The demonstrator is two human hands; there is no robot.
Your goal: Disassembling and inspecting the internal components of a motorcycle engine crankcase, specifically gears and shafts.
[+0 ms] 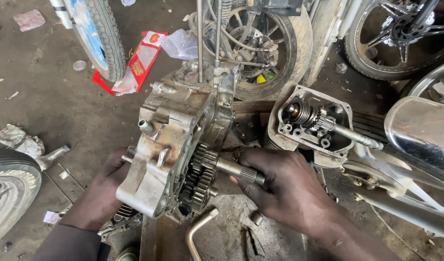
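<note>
gripping splined shaft (241,171) with right hand (280,186) fingers clamped, left hand (103,191) bracing engine case (169,145), red flat packet (140,60) behind

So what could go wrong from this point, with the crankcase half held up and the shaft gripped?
1. The right hand grips only the splined shaft; if it slides out, the gear cluster could drop or lose alignment.
2. The left hand alone steadies the tilted crankcase half, which might tip onto the bent metal bar.
3. Fingers near the gear teeth could get pinched.
</note>
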